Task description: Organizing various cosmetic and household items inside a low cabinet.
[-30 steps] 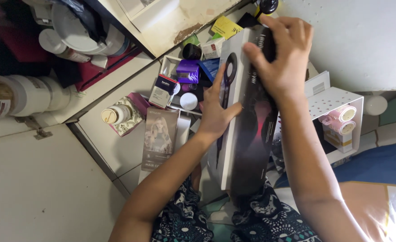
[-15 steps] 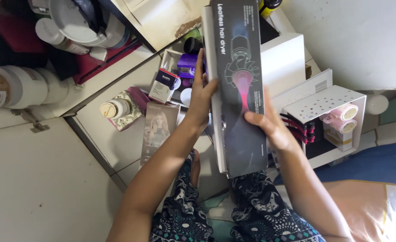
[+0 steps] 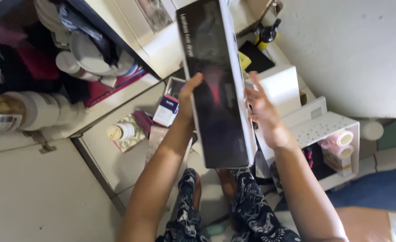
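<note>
— Head view first: what do the hands have?
— A long dark box (image 3: 218, 85), held up lengthwise above the floor, its far end reaching toward the cupboard (image 3: 162, 31). The left hand (image 3: 186, 98) presses the box's left edge, fingers wrapped on it. The right hand (image 3: 260, 107) lies against the right edge with its fingers spread. So the two hands are apart, clamped on the box from opposite sides.
— What lies under the box?
— The person's legs in patterned trousers (image 3: 247, 210), just below its near end.
— And left of the box?
— A small white and purple carton (image 3: 166, 110) just beside the left hand. Further left, a little bottle with a round cap (image 3: 121, 131) in a flowered pack. Well left of that, a big white jar (image 3: 32, 110) on its side on a low shelf.
— Right of the box?
— A white block (image 3: 280, 87) just beside the right hand, then a white holed rack (image 3: 330, 130) with pink rolls (image 3: 341, 139) inside. Past the far end of the box, a dark bottle with a yellow band (image 3: 267, 36) stands against the wall.
</note>
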